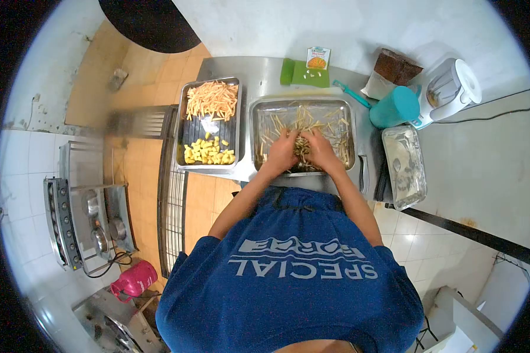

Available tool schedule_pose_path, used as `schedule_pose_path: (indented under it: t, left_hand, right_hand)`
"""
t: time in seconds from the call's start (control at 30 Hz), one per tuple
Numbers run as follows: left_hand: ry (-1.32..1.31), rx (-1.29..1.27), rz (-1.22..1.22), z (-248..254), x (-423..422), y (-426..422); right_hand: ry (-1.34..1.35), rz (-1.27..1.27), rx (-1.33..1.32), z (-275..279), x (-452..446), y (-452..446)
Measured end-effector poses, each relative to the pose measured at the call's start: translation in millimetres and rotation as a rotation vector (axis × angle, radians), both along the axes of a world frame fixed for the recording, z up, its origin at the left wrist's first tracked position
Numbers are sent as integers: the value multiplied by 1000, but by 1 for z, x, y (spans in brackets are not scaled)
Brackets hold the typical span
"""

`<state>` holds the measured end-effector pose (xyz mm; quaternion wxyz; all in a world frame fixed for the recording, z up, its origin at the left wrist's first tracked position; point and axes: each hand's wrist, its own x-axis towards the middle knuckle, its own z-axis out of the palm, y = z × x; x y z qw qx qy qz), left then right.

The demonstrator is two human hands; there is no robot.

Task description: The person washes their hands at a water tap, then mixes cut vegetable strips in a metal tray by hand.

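My left hand (281, 150) and my right hand (322, 153) are side by side in a rectangular metal tray (350, 154). Their fingers curl inward around a clump of thin, pale strips (302, 147), darker in the middle; the fingertips are partly buried. More pale strips (303, 117) lie scattered over the tray's bottom, mostly on the far side and to the right. What the strips are cut from I cannot make out. Just left, another metal tray (209, 130) holds orange strips (213, 100) at its far end and yellow chunks (209, 153) at its near end.
At the back lie a green mat (289, 72) and a seasoning packet (318, 58). To the right are a knife (364, 173), a teal container (396, 107), a blender (453, 91), a brown block (397, 66) and a tray with whitish powder (405, 167). A stove (65, 220) stands lower left.
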<state>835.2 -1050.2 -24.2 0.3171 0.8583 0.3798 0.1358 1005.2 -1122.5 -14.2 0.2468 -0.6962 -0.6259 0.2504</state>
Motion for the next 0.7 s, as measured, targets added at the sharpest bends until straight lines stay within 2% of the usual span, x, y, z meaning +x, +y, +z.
schedule_pose_path:
  t: [0.03,0.07,0.1,0.17,0.2,0.27,0.3,0.37,0.4,0.43,0.5,0.63,0.7]
  left_hand:
    - [-50,-33,5,-1,2,3]
    - [-98,80,-2,-2,4,9]
    - [-101,85,0,2,6,15]
    - [-24,-97,-24,17,6,26]
    - [-24,-98,-21,34,5,28]
    - [-109,-137,-18,71,3,31]
    - [-108,-139,-18,76,2,34]
    - [-288,-191,-65,81,0,42]
    - [-231,-203,-88,77,-1,48]
    - [-230,-203,-88,94,-1,46]
    - [-353,-224,-111,128,-3,42]
    - [-398,-209,-135,137,0,46]
    - [-399,-178,-213,146,1,46]
  right_hand:
    - [-5,-1,6,-2,6,4]
    - [50,16,9,-2,15,10]
    - [105,35,11,-3,20,15]
    - [167,3,-37,36,19,17]
    - [195,7,-19,45,23,17]
    - [303,6,-25,53,29,19]
    - [303,5,-27,63,29,18]
    - [456,67,81,94,28,18]
    - [466,93,56,105,28,17]
    - [467,93,56,116,28,17]
    - [401,148,224,136,26,16]
    - [388,155,235,160,29,20]
    - [257,129,288,165,30,20]
